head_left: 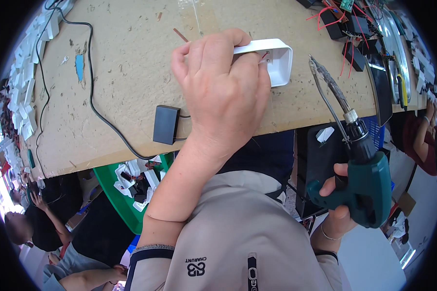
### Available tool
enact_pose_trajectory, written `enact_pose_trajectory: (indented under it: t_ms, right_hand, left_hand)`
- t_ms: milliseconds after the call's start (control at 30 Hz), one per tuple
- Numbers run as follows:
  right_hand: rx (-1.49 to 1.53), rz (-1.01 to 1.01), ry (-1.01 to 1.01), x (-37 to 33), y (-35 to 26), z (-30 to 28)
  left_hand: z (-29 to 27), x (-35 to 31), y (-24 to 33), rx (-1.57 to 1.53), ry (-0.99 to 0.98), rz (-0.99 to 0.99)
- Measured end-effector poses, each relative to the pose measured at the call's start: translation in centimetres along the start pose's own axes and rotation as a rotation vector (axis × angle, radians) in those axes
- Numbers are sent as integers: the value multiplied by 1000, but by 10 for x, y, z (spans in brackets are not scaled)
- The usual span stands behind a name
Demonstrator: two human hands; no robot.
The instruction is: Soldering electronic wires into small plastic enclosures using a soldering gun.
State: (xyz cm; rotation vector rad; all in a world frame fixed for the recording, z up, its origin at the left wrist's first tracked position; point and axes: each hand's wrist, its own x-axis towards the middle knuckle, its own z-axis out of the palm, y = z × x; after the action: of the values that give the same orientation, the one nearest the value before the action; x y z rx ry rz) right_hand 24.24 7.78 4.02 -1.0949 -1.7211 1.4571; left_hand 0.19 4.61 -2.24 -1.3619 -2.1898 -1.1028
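Bright, even overhead light; soft shadows; sharp centre; strong fisheye bending and black vignette at the rim.

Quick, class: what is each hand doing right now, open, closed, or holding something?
Left hand: closed on the white plastic housing.
Right hand: closed around the green soldering gun.
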Motion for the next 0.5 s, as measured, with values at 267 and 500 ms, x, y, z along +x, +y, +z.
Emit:
enact_pose_trajectory:
  t_ms: [267, 500]
  right_hand:
    - [247, -98, -136, 6, 22, -18]
    - [184, -297, -235, 7, 23, -20]
  left_hand:
    - [-44, -4, -5, -67, -99, -28]
    - [-41, -14, -11, -222, -301, -214]
